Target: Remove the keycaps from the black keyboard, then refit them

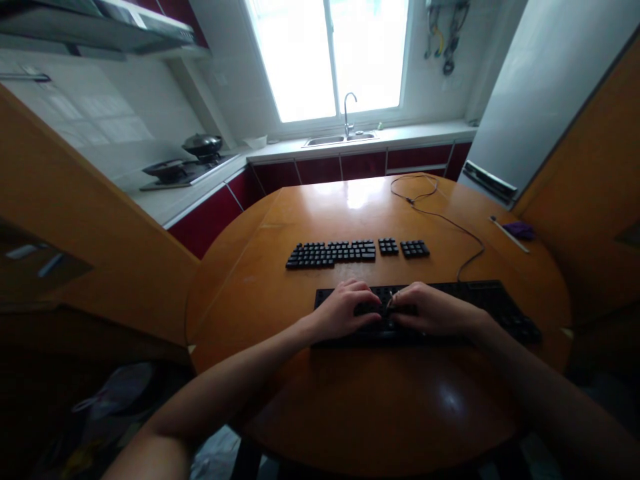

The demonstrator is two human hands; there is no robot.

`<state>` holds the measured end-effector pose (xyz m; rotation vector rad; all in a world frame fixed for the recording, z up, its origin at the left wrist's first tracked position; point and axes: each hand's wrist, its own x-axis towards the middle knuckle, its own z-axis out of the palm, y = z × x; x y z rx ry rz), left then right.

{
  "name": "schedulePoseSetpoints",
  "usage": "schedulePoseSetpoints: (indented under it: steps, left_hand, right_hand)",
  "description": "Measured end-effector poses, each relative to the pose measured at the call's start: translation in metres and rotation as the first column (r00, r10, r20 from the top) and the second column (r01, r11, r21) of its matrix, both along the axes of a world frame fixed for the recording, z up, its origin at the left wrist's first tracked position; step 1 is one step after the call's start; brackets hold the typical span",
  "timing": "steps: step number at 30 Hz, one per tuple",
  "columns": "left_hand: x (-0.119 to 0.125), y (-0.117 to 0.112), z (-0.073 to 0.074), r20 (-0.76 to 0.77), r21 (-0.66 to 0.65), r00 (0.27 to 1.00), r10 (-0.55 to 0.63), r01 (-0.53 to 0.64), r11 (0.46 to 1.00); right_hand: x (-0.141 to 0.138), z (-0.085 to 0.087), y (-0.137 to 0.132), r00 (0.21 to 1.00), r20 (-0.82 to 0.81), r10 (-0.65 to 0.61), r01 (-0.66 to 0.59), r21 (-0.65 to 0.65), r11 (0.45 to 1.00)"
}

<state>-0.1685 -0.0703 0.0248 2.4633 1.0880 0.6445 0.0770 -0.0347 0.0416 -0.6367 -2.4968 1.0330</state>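
— Hands first?
— Left hand point(345, 310) lies with fingers bent on the keyboard point(500, 310) near the table's point(350, 400) front edge, gripping nothing. Right hand point(435, 310) pinches a thin wire tool point(393, 300) just beside it.
— Risk?
— I'd judge the tool could slip and scatter the loose keycaps point(333, 255) rowed beyond.
— Lettering?
— None legible; too dark.
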Motion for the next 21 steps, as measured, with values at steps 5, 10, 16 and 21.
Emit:
schedulePoseSetpoints:
  steps: [5,10,16,21]
  left_hand:
    - [0.019,0.001,-0.015,0.006,-0.052,1.000,-0.011,0.011,0.999]
    - [0.026,0.005,-0.025,0.092,-0.078,0.996,-0.021,0.028,0.997]
    - [0.023,0.000,-0.017,0.179,-0.125,0.984,0.019,0.003,0.992]
    - [0.017,-0.001,-0.010,0.229,0.008,0.963,0.142,-0.148,0.989]
  right_hand:
    - [-0.008,-0.002,-0.002,0.998,0.005,-0.062,0.062,0.066,0.996]
    - [-0.013,-0.010,-0.001,0.993,-0.003,-0.118,0.118,0.076,0.990]
    - [-0.018,-0.019,-0.003,0.978,-0.045,-0.204,0.208,0.111,0.972]
    - [-0.022,-0.020,-0.004,0.914,-0.211,-0.347,0.358,0.014,0.934]
